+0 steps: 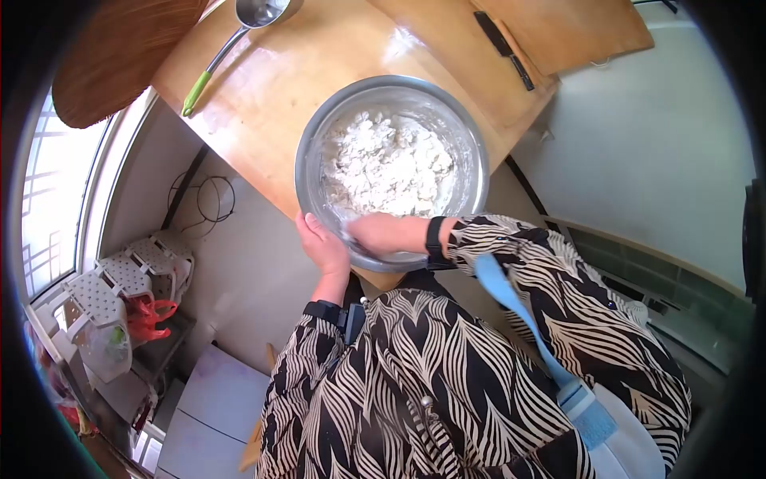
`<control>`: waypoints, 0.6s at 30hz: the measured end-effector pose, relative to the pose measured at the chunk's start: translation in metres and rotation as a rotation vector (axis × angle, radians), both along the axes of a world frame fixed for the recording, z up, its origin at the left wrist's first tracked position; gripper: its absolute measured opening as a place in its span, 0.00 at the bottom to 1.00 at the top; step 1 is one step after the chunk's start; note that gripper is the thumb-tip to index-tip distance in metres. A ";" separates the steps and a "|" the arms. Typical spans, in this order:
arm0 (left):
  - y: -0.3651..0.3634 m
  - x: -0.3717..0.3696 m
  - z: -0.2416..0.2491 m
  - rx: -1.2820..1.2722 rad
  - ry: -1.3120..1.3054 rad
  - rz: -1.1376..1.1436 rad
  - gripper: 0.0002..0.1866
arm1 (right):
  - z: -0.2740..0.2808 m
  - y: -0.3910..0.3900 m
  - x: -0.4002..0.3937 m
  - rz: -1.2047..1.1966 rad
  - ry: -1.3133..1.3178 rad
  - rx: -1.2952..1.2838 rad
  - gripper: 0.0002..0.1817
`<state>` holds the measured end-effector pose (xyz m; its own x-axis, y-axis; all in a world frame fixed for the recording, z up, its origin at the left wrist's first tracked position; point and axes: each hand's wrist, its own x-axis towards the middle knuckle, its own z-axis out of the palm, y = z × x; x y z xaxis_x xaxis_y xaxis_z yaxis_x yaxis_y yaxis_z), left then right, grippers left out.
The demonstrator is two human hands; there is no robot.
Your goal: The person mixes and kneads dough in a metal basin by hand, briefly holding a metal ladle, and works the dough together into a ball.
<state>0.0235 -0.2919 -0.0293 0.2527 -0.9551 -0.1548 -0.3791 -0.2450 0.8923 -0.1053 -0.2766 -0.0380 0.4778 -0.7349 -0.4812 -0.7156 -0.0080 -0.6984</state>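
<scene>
A large round metal bowl stands near the table's corner and holds a lumpy white floury mixture. My left hand is against the bowl's near-left rim, gripping it from outside. My right hand reaches into the bowl at the near-left side, low against the inner wall and beside the mixture. Its fingers are blurred and partly hidden, so whether they hold any mixture cannot be made out.
The wooden table carries a green-handled ladle at the back left, a black-handled knife and a wooden board at the back right. White perforated racks and a red bag are at the lower left.
</scene>
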 end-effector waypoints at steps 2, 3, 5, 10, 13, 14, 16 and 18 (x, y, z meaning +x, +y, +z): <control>-0.003 0.004 0.008 0.024 0.064 -0.010 0.18 | -0.004 0.021 -0.026 0.271 0.148 0.043 0.12; -0.003 0.006 0.009 0.019 0.078 -0.015 0.18 | 0.012 0.026 -0.041 0.378 0.219 0.028 0.12; -0.002 0.006 0.001 0.021 0.113 -0.020 0.17 | 0.025 0.033 -0.066 0.485 0.314 0.014 0.09; -0.005 0.008 0.001 0.005 0.131 -0.032 0.18 | 0.035 0.045 -0.083 0.451 0.437 0.045 0.13; -0.009 0.005 -0.004 0.042 0.195 -0.030 0.18 | 0.027 0.044 -0.042 0.039 0.121 0.335 0.13; -0.010 0.006 -0.002 0.065 0.224 -0.015 0.18 | 0.026 0.040 -0.018 -0.112 0.021 0.352 0.13; -0.013 0.004 0.003 0.015 0.182 -0.012 0.19 | 0.010 0.011 0.031 -0.566 -0.277 0.250 0.12; -0.012 0.006 0.002 -0.029 0.111 -0.027 0.19 | 0.001 -0.027 0.065 -1.066 -0.766 0.248 0.11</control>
